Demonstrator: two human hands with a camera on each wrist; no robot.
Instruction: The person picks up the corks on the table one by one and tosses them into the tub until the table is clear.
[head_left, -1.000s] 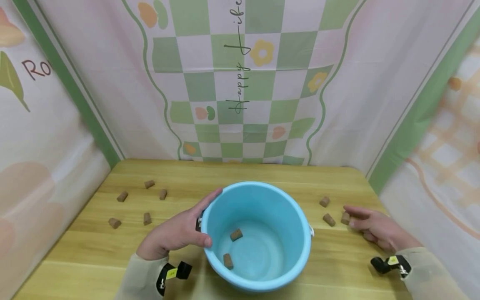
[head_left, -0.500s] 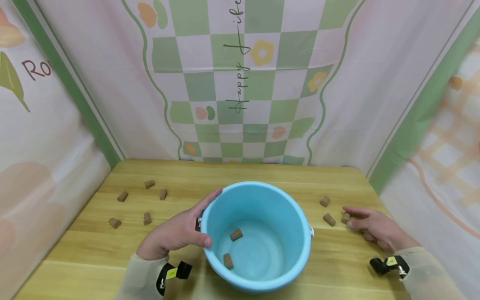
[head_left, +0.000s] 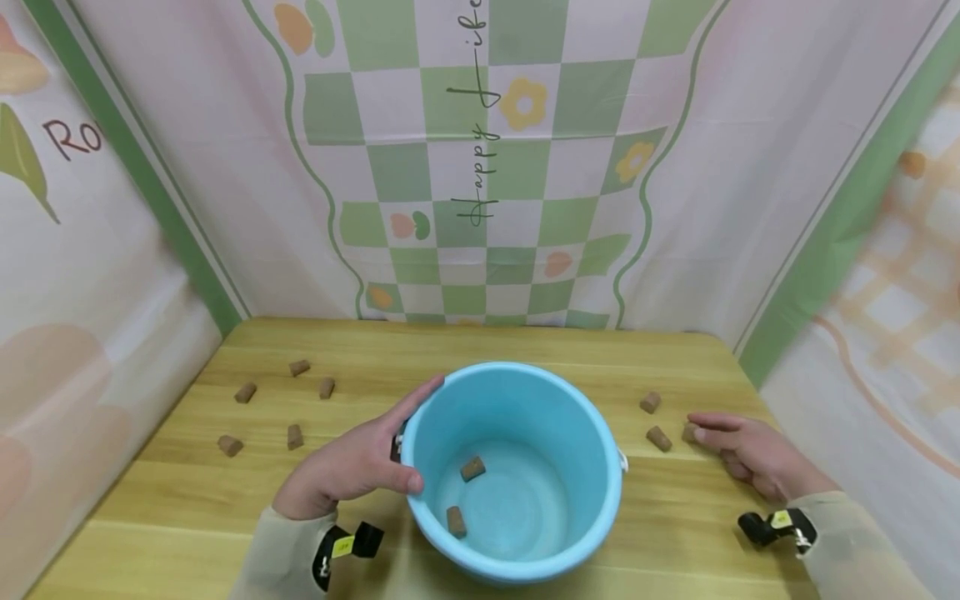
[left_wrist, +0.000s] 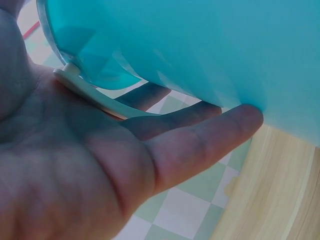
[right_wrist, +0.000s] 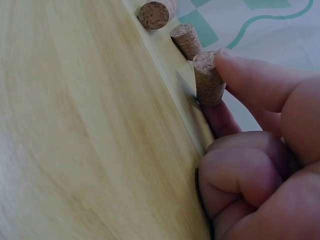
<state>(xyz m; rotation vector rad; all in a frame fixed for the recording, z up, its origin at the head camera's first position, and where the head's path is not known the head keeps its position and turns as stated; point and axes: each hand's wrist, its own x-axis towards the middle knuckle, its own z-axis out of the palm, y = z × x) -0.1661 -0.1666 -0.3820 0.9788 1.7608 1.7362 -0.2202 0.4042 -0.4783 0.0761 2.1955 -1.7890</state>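
A light blue bucket point(head_left: 517, 570) stands near the table's front with two corks point(head_left: 472, 469) inside it. My left hand point(head_left: 360, 462) holds it from the left side, thumb on the rim and index finger along the outer edge. In the left wrist view, the fingers point(left_wrist: 200, 142) lie against the bucket wall, and the white handle point(left_wrist: 95, 97) crosses the hand. At the right, my right hand point(head_left: 757, 454) pinches a cork point(right_wrist: 209, 80) between thumb and index finger, the other fingers curled under. Two more corks point(right_wrist: 186, 41) lie just beyond it on the table.
Several loose corks point(head_left: 295, 437) lie scattered on the left part of the wooden table point(head_left: 187, 517). Printed curtains point(head_left: 487, 167) hang behind the table and along both sides.
My right thumb has closed further onto the cork, covering more of it, and the cork has shifted slightly. My left hand and the bucket stay in place.
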